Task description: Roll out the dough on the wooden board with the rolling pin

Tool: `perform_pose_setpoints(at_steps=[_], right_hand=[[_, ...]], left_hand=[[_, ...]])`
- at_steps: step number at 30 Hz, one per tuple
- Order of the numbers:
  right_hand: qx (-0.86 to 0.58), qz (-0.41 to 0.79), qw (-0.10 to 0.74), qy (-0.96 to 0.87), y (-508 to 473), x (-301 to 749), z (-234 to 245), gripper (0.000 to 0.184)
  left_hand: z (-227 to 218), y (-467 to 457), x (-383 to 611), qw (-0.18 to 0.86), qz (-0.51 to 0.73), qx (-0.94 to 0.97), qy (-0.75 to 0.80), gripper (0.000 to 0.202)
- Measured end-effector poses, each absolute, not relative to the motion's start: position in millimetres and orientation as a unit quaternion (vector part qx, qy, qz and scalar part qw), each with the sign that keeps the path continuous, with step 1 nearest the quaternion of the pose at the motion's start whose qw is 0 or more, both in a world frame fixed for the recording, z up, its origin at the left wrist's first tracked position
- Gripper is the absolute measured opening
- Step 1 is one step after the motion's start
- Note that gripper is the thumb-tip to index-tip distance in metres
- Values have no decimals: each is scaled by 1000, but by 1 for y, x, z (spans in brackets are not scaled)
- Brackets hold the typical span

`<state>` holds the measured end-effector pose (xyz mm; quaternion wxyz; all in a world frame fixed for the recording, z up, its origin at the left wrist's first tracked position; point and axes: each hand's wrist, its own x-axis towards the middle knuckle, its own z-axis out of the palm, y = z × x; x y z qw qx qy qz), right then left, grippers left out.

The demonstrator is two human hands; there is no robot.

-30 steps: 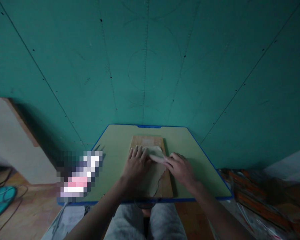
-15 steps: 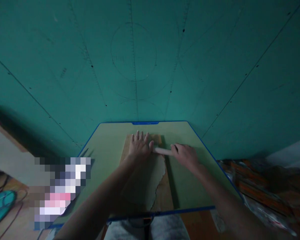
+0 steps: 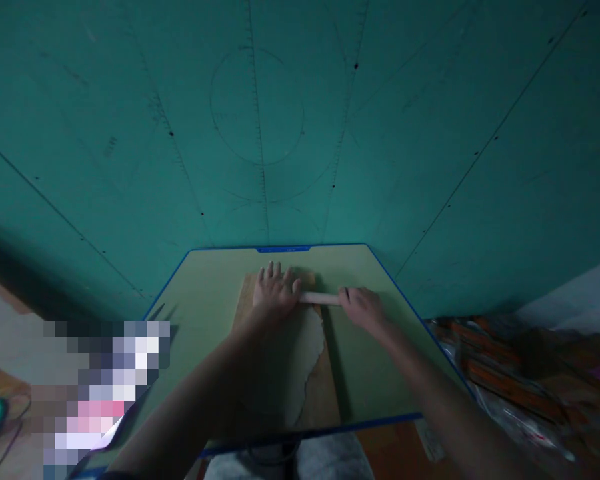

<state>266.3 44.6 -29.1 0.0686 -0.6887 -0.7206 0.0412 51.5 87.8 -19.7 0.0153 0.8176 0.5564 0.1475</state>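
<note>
Rolling pin (image 3: 319, 298) ends covered by left hand (image 3: 275, 295) and right hand (image 3: 363, 309), pixelated patch (image 3: 100, 387) unreadable

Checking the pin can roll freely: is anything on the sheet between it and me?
Nothing visible. Left hand and right hand rest on the rolling pin at the far end of the sheet; the left forearm hides part of it.

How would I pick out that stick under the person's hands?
Find the green table with the blue rim below the teal wall; a wooden board lies along its middle, carrying a pale flattened sheet. At the sheet's far end a short pale rod lies crosswise, showing between the left hand and right hand. It is the only round, stick-like thing on the board.
</note>
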Motion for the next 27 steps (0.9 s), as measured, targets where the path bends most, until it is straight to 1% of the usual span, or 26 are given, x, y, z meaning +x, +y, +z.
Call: perform_pose_setpoints(at_steps=[3, 6, 9, 12, 15, 20, 23, 27], right_hand=[[-699, 30, 52, -712, 20, 259, -27, 35], [-684, 36, 45, -727, -2, 253, -21, 45], [-654, 45, 38, -754, -19, 252, -18, 45], [-672, 38, 42, -739, -31, 258, -19, 42], [-718, 57, 93, -687, -42, 273, -26, 41], [-750, 128, 246, -600, -63, 291, -39, 57], [-752, 138, 285, -578, -73, 290, -43, 64], [-750, 129, 317, -565, -80, 285, -47, 65]], left_hand=[[-21, 59, 43, 2, 128, 834, 536, 41], [-28, 31, 25, -13, 148, 855, 497, 40], [-37, 12, 0, -19, 143, 866, 479, 43], [-45, 1, -25, -21, 137, 867, 479, 51], [-53, -10, -35, -20, 147, 859, 489, 54], [-53, -27, -14, 5, 139, 873, 467, 59], [-44, -28, 1, 14, 129, 875, 466, 58], [-35, -21, 8, 2, 135, 856, 499, 50]])
